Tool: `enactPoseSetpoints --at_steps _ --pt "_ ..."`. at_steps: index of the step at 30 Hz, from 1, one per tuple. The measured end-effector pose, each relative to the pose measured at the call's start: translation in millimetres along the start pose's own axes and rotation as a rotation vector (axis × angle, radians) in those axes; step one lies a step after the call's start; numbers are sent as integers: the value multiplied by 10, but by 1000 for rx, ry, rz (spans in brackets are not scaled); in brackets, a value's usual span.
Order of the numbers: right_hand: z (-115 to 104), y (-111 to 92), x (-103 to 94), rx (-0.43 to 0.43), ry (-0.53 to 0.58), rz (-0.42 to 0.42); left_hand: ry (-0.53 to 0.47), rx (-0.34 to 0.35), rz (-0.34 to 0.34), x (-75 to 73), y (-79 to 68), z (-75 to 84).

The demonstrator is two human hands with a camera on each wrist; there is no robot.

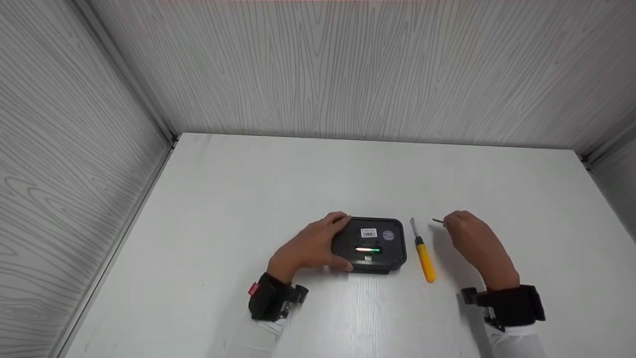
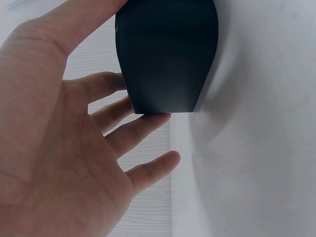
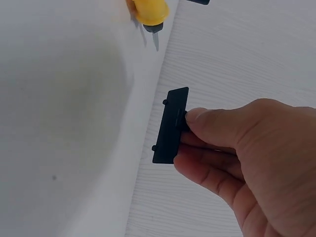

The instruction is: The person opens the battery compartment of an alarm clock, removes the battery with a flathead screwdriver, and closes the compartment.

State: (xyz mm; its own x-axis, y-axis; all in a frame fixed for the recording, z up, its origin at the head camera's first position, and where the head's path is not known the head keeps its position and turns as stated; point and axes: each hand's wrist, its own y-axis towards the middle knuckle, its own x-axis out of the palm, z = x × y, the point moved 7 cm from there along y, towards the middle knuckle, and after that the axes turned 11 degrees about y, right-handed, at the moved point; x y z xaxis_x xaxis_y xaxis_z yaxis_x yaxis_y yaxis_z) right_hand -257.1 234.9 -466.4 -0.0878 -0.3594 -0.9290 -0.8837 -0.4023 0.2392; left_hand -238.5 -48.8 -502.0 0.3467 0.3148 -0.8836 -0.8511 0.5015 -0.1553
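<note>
- From the head camera I see my left hand (image 1: 318, 243) gripping the left end of a black rounded-rectangular electronic device (image 1: 372, 241), thumb on the near edge and fingers on the far one; it sits on the tabletop with a barcode label (image 1: 368, 232), a round mark (image 1: 388, 235) and an open slot (image 1: 367, 249) facing up, a bright strip with a green end inside.
- My left wrist camera shows only a plain dark side of the device, but gives me the fingers: spread apart, some touching its edge, the little finger free.
- In the head view my right hand (image 1: 474, 238) shows just a thin dark sliver at its fingertips; the right wrist camera reveals a black rectangular cover (image 3: 170, 131) with two small pegs, pinched between thumb and fingers above the table.
- Between device and right hand I see a yellow-handled screwdriver (image 1: 423, 256), blade pointing away from me.
- The tabletop (image 1: 223, 189) is white and slightly glossy.
- Grey wood-grain panels enclose it: a back wall (image 1: 318, 64), a left wall (image 1: 74, 124) and a right wall (image 1: 616, 184).
</note>
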Motion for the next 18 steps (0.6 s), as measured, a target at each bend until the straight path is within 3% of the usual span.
enactPoseSetpoints --at_steps 18 --pt "157 -22 153 68 -32 -72 -14 -30 -16 9 -1 -1"
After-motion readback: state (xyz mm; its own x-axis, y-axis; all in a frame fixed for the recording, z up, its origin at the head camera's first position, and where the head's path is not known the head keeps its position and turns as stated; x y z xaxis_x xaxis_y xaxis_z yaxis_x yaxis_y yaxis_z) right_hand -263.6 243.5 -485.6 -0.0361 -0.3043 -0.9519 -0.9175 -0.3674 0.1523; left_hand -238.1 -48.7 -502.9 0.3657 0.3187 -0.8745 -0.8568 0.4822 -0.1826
